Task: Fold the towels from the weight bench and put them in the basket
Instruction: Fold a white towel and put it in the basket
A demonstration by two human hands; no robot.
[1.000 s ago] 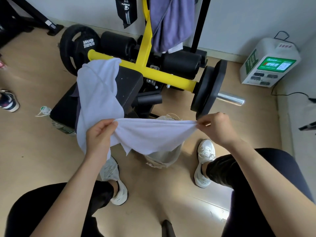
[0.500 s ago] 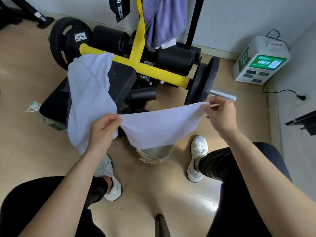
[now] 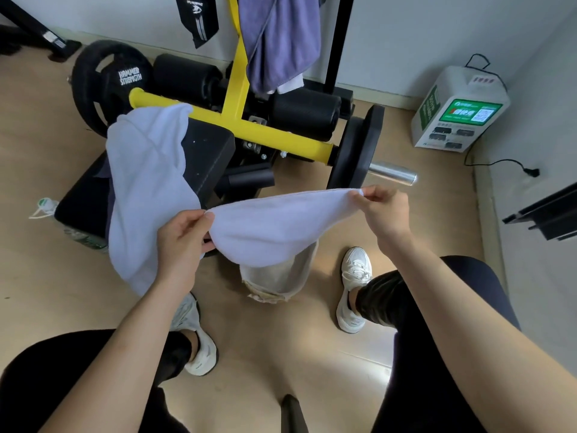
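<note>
A: Status on the white towel [image 3: 265, 232]?
B: Stretched in the air between both hands, top edge pulled nearly straight, middle sagging in a curve. It hangs right over the beige basket [image 3: 278, 279] on the floor and hides the basket's far part.
A: Grips?
B: Left hand [image 3: 181, 242] is pinched on the left corner, right hand [image 3: 384, 210] is pinched on the right corner, thumb and fingers closed on the cloth.
A: Change vs half a second ago?
B: Small. Same spread, same grips. Right hand sits a bit higher than the left, as before. One second ago the edge was lower and slacker.
A: Rest of the pile?
B: A second white towel [image 3: 146, 189] is still draped over the black weight bench [image 3: 209, 154], hanging off its near side. A purple towel [image 3: 281, 39] hangs from the yellow frame [image 3: 237, 82] behind.
A: Around it?
B: White sneakers either side of the basket. Weight plate [image 3: 356, 151] on the right of the bench.
</note>
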